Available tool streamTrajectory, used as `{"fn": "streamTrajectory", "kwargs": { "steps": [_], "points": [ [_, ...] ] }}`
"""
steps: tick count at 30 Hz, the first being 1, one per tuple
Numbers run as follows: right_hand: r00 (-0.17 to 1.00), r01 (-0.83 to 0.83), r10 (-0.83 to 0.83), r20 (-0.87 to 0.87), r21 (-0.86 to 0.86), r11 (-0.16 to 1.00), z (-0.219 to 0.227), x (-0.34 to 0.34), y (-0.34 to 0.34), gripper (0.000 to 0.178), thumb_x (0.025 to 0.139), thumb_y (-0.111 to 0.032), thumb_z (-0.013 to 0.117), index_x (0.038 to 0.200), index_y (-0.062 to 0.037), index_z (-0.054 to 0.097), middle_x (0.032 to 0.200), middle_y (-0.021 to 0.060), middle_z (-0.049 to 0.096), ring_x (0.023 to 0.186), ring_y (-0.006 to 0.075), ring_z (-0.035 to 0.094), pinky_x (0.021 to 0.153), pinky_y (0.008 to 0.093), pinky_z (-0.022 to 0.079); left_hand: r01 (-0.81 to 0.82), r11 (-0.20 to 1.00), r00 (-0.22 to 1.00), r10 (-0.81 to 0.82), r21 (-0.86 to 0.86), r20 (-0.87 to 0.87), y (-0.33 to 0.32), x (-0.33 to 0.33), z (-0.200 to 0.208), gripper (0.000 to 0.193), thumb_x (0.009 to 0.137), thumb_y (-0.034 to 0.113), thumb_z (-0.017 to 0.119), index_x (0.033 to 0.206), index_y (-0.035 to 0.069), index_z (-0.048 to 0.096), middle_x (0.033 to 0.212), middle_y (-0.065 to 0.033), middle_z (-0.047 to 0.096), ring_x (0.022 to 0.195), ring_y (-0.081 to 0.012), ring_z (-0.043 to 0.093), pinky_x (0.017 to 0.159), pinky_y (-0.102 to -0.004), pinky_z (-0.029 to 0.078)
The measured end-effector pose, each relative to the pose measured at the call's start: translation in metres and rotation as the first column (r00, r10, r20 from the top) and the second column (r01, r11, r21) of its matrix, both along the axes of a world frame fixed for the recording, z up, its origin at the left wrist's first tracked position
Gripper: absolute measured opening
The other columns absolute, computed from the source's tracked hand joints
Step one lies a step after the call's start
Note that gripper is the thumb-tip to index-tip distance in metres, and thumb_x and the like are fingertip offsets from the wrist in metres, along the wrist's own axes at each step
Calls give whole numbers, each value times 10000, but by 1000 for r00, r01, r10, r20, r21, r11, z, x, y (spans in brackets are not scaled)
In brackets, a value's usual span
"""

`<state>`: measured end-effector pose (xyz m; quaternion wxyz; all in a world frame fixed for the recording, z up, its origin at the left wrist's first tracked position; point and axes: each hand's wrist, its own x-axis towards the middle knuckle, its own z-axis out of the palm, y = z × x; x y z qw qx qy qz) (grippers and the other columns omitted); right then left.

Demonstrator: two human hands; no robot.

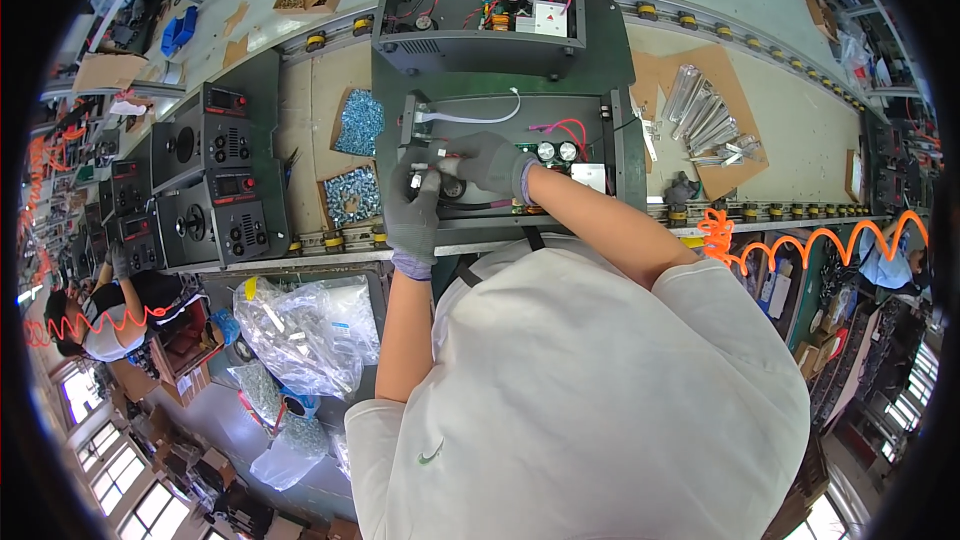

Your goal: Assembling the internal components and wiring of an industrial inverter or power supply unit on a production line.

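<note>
A: Starting at the far left, another person [105, 335] sits near the bent edge of the view. Next in, stacked dark machine units [232, 140] with red-lit panels!

B: Moving across, clear plastic bags [325, 335] lie low down, and above them two cardboard trays [350, 197] hold small bluish metal fasteners.

A: Now the middle! The left hand [412, 212], grey-gloved, is up at the left part of an open black housing [628, 155], which sits on the green work board, right in front of the person.

B: And the right hand [485, 162], gloved too, reaches across to meet it! They're together, fingers bent; a small pale piece shows at the fingertips, but whether either grips it, I cannot tell.

A: Behind them, a white cable [470, 120] curves through the housing; to the right, red wires [575, 130] and two round capacitors [557, 151].

B: Farther right, shiny metal strips [700, 105] fan out on cardboard, and an orange coiled hose [835, 245] loops out toward the rim!
</note>
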<state>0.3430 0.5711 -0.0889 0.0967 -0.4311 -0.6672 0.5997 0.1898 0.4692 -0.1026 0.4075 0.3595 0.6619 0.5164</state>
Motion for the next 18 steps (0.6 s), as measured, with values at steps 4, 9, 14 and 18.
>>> {"fn": "streamTrajectory", "kwargs": {
  "steps": [4, 9, 14, 18],
  "points": [
    [995, 4, -17, 95, 137, 991, 3, -1, 1, 306, 945, -352, 643, 1119, -113, 722, 1025, 144, 731, 973, 314, 684, 894, 393, 515, -28, 998, 999, 25, -54, -47, 3, -10, 13, 299, 964, 120, 661, 1243, 14, 670, 1120, -118, 695, 1012, -164, 647, 902, -286, 506],
    [992, -41, 26, 126, 116, 992, 7, -6, 1, 309, 926, -340, 669, 1123, -110, 731, 984, 140, 730, 922, 301, 683, 854, 385, 522, 6, 997, 969, -26, -83, -247, 3, -22, -2, 231, 955, 128, 676, 1165, 32, 684, 928, -30, 689, 780, -70, 594, 675, -230, 468],
    [989, -111, 95, 116, 145, 983, -1, -7, 8, 388, 902, -415, 660, 1203, -183, 740, 1023, 135, 731, 957, 323, 692, 883, 406, 532, 122, 976, 946, -169, -179, -278, 3, -24, 7, 193, 927, 69, 690, 1114, 23, 682, 967, -48, 697, 845, -85, 607, 735, -248, 481],
    [957, -113, 18, 289, 315, 943, -36, -22, 20, 309, 914, -352, 650, 1138, -160, 740, 1050, 135, 719, 965, 343, 690, 866, 448, 534, -83, 979, 818, -38, -184, -573, 17, -19, 4, 260, 920, 88, 647, 1176, 44, 668, 1061, -144, 695, 969, -260, 664, 857, -377, 513]
  ]
}}
